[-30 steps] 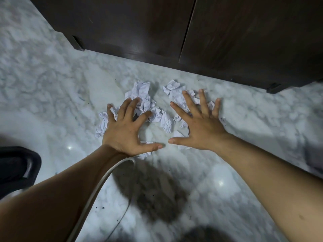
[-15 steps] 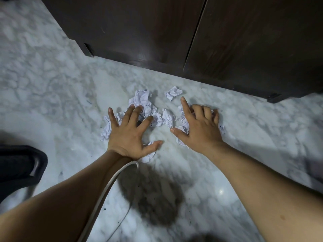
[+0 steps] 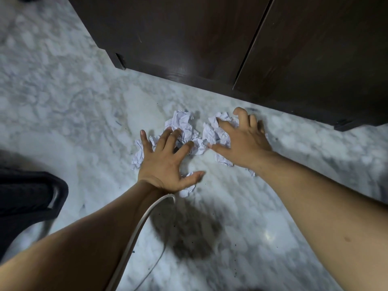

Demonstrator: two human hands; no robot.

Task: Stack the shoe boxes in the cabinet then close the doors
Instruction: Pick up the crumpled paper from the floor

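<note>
The dark wooden cabinet (image 3: 189, 34) stands at the top of the head view with both doors shut; the seam between them runs down at the right. No shoe box is visible. On the marble floor in front of it lie several crumpled white paper balls (image 3: 182, 124). My left hand (image 3: 165, 162) rests flat on the left part of the pile with fingers spread. My right hand (image 3: 241, 143) lies over the right part of the pile, fingers curled down around the crumpled paper (image 3: 214, 131).
The white-and-grey marble floor (image 3: 63, 106) fills the view. A dark fabric object (image 3: 27, 198) sits at the left edge. A thin white cable (image 3: 136, 234) hangs along my left forearm. A cabinet foot (image 3: 120, 61) juts out at the lower left corner.
My right hand has reached farther forward and its fingers have curled over the paper ball that lay apart near the cabinet. My left hand stays spread on the pile. The camera moved closer.
</note>
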